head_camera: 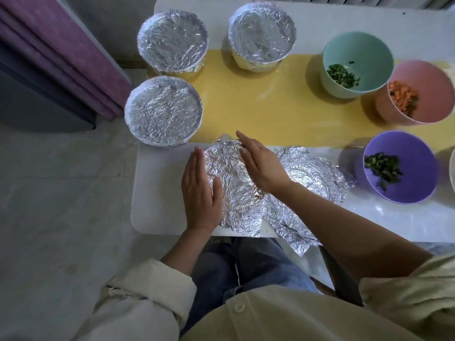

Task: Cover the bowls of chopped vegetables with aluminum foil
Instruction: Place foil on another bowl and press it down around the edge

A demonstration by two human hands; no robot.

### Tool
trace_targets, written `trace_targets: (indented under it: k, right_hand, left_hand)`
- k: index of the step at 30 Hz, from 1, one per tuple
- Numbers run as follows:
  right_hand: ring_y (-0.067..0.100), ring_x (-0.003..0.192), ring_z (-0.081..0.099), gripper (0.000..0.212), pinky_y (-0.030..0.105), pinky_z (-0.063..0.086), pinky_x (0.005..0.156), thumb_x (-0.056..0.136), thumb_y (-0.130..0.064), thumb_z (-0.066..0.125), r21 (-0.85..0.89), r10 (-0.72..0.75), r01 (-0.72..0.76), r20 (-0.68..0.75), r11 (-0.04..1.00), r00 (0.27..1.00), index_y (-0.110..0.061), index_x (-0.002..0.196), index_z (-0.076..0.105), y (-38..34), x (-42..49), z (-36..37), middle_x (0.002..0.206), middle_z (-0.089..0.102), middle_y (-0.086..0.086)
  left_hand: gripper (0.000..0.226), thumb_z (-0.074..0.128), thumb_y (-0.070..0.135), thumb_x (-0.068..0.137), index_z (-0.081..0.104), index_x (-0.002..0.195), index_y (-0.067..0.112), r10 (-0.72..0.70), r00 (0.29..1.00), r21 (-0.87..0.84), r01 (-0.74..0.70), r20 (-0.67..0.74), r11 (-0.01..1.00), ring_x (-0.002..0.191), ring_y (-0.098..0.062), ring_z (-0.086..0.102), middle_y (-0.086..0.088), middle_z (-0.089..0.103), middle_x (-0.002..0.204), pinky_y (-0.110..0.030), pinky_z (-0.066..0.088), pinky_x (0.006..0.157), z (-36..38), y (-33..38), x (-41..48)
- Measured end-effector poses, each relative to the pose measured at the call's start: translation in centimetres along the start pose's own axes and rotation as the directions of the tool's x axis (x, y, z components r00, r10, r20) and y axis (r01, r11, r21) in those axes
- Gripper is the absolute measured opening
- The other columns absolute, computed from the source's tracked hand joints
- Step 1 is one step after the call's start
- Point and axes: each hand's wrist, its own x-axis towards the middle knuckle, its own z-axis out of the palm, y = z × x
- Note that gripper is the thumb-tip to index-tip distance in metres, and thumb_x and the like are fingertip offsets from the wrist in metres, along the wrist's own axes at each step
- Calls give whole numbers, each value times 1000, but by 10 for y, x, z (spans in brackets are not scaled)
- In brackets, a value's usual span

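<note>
Right, from my end I see three bowls sealed under crinkled foil on the left side of the table [157,212]. The far-left covered bowl [172,40] and the far-middle covered bowl [261,35] stand at the back. The near-left covered bowl [163,110] sits closer in, half on the yellow runner [270,107]. Their contents are hidden from me.

Over on the right, three are open. The teal bowl [364,50] holds a small heap of chopped greens [343,76]. The pink bowl [428,77], just beside it, has diced orange pieces [402,94] with some green bits mixed in. The purple bowl [403,143], nearer the table edge, carries dark chopped leaves [382,167].

At the near edge lies a crumpled foil sheet [231,183], and both hands flank it. The left hand [200,190] is flat, fingers straight and together, thumb lying on the foil's left side. The right hand [261,163] is straight-fingered too, set on edge against the right side. Neither hand curls round anything or pinches. I cannot tell whether a bowl sits beneath that sheet.

A second foil sheet [315,173] lies to the right, between the hands and the purple bowl, and a third piece [288,225] hangs over the table's near edge.
</note>
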Motion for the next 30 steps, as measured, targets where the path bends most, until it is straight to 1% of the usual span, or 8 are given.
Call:
trace_targets:
  k: [3, 5, 8, 11, 16, 23, 26, 30]
  right_hand:
    - [4, 63, 53, 36, 19, 34, 61, 106, -28, 35, 184, 120, -116, -8, 976, 993, -13, 133, 53, 1, 1, 0, 73, 59, -2]
    - [3, 55, 39, 26, 25, 35, 59, 106, -32, 36, 321, 227, -232, 51, 918, 972, -19, 103, 58, 6, 2, 2, 63, 44, -7]
    - [21, 89, 57, 48, 51, 46, 91, 101, -47, 36, 528, 319, -377, 201, 761, 926, -5, 97, 57, 4, 4, -1, 90, 61, 10]
    - [24, 140, 34, 59, 38, 21, 114, 103, -46, 31, 573, 409, -493, 279, 655, 869, -5, 143, 40, -4, 2, -8, 150, 40, 11]
    - [24, 144, 27, 66, 36, 19, 111, 102, -53, 23, 503, 403, -509, 312, 698, 861, -6, 149, 31, -4, 6, -11, 155, 30, 10]
    - [31, 122, 52, 66, 45, 40, 105, 97, -63, 32, 78, 334, -350, 166, 933, 928, -15, 137, 53, -13, 28, 5, 136, 55, 16]
    - [28, 139, 34, 54, 42, 27, 113, 103, -41, 36, -72, 195, -211, -187, 975, 963, -11, 148, 36, -27, 17, 3, 151, 38, 14]
    - [28, 149, 13, 56, 46, 10, 121, 103, -27, 36, -214, -118, 44, -347, 976, 930, -1, 151, 25, -63, -32, 0, 160, 18, 15]
  left_hand:
    - [52, 37, 16, 99, 38, 146, -5, -159, 984, -227, 137, -82, 964, 137, -9, 40, -17, 42, 150, -14, 29, 111, 0, 4, 1]
    - [47, 37, 8, 99, 42, 143, -5, -215, 971, -312, 174, -104, 934, 127, 9, 43, -9, 46, 145, -9, 34, 103, 2, 5, 1]
    - [42, 33, 14, 103, 48, 141, 5, -410, 910, -448, 343, -58, 826, 116, -3, 56, 2, 56, 136, -27, 44, 99, 2, 5, 3]
    - [32, 34, 12, 106, 57, 128, 8, -556, 830, -571, 477, 43, 668, 89, -3, 58, 1, 66, 111, -24, 45, 86, -1, 9, 7]
    - [29, 33, 11, 107, 55, 101, 30, -583, 797, -546, 561, 155, 622, 67, 17, 49, 19, 50, 83, -9, 38, 69, -12, 16, 11]
    - [30, 36, 10, 101, 50, 127, 5, -685, 727, -351, 654, 48, 670, 80, -19, 52, -6, 60, 102, -30, 32, 69, -27, 13, -18]
    - [42, 38, 19, 98, 45, 134, -1, -551, 833, -237, 527, -44, 816, 113, -34, 53, -17, 53, 129, -39, 42, 91, -34, 7, -27]
    - [51, 38, 20, 95, 46, 140, -2, 26, 995, 29, -23, -100, 999, 139, -31, 39, -19, 42, 149, -38, 29, 114, -46, 9, -14]
